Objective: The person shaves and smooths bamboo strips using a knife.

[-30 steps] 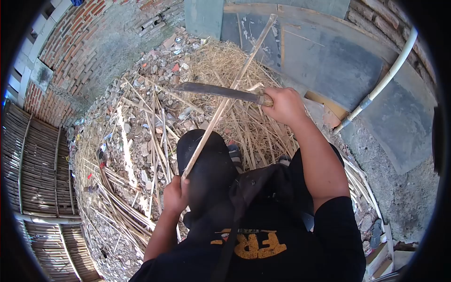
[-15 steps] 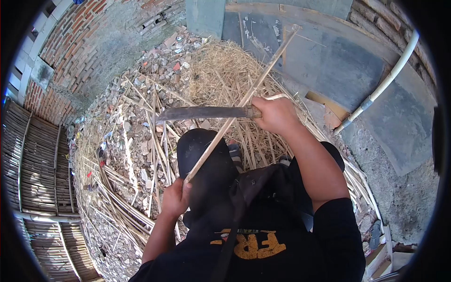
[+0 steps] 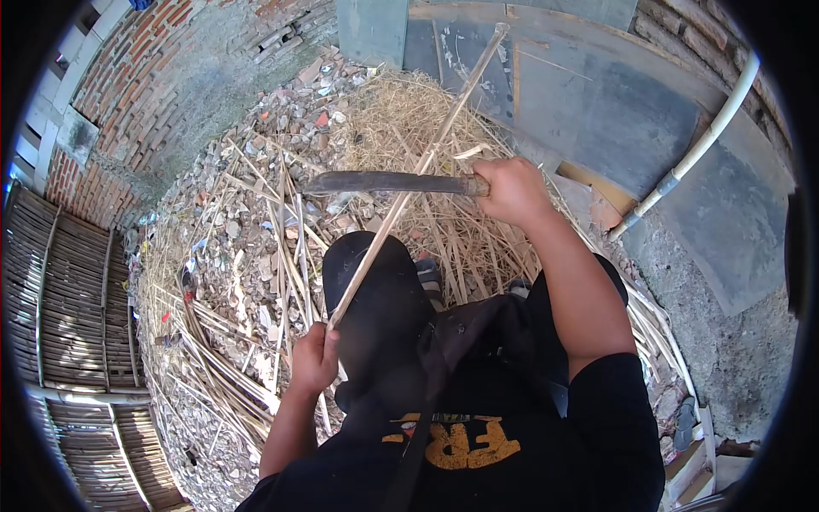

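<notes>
My left hand (image 3: 315, 359) grips the lower end of a long, pale bamboo strip (image 3: 368, 258), which slants up and away to the right across my knee. In my right hand (image 3: 514, 191) is the wooden handle of a machete (image 3: 384, 183). Its dark blade points left and crosses the strip around the strip's middle, seemingly against it. A thin curled shaving (image 3: 472, 153) shows just above the handle. Fine shavings (image 3: 401, 111) lie in a heap beyond the blade.
Split strips (image 3: 226, 350) lie in a bundle on the rubble-strewn ground (image 3: 230, 247) at left. A brick wall (image 3: 171, 77) stands at the far left, above a bamboo screen (image 3: 77, 290). Grey panels (image 3: 597, 119) and a white pipe (image 3: 712, 136) stand at right.
My right hand has moved up and slightly right with the machete. The strip's far end has swung left, while my left hand has shifted only a little.
</notes>
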`<state>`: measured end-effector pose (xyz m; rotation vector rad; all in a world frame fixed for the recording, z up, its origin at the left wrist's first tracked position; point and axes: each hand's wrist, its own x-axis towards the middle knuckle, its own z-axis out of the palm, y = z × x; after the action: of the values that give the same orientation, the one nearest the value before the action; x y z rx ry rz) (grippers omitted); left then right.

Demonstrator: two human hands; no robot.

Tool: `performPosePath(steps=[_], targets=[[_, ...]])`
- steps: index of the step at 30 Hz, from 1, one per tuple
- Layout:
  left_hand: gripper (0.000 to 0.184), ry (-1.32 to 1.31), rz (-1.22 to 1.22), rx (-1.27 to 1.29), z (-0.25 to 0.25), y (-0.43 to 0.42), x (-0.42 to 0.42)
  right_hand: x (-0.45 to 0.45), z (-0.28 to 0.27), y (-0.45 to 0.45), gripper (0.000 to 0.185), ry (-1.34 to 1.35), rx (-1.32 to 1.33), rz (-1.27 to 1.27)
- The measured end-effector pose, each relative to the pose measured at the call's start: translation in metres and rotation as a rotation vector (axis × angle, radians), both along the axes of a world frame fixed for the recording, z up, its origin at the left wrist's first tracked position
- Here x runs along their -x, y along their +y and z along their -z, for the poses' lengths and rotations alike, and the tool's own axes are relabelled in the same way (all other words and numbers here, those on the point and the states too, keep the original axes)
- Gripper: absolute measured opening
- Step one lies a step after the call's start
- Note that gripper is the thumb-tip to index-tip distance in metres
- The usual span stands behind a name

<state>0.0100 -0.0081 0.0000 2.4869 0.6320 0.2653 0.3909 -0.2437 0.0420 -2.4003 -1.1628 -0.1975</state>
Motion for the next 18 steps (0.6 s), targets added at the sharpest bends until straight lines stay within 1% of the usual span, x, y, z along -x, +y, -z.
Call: performPosePath(steps=[3,6,9,12,13,15,16,18], targets=[[0.054,0.039,-0.009,-0.023,0.002,0.004,-0.003,0.002,0.007,0.002,0.020,-0.004,0.041,0.017],[0.054,0.032,0.013,0.006,0.002,0.004,-0.006,0.009,0.007,0.006,0.020,-0.020,0.061,-0.032],[0.053,0.068,0.023,0.021,-0.004,-0.004,-0.012,0.020,0.000,0.008,0.019,-0.127,0.013,-0.139],[0.052,-0.001,0.025,0.005,-0.001,0.000,-0.010,0.006,0.000,0.004,0.019,0.023,-0.008,-0.053],[0.051,0.027,0.010,0.005,-0.003,0.000,-0.009,0.006,0.003,0.001,0.019,0.040,0.016,-0.038],[0.051,0.058,-0.022,0.003,-0.007,0.004,-0.014,-0.001,0.005,0.002,0.020,0.050,0.062,-0.009],[0.050,0.062,-0.011,-0.008,-0.006,0.007,-0.012,0.004,0.006,0.004,0.020,-0.010,0.032,-0.025],[0.051,0.027,0.011,0.051,-0.009,0.003,-0.016,0.010,0.000,0.006,0.016,0.002,0.008,-0.047]])
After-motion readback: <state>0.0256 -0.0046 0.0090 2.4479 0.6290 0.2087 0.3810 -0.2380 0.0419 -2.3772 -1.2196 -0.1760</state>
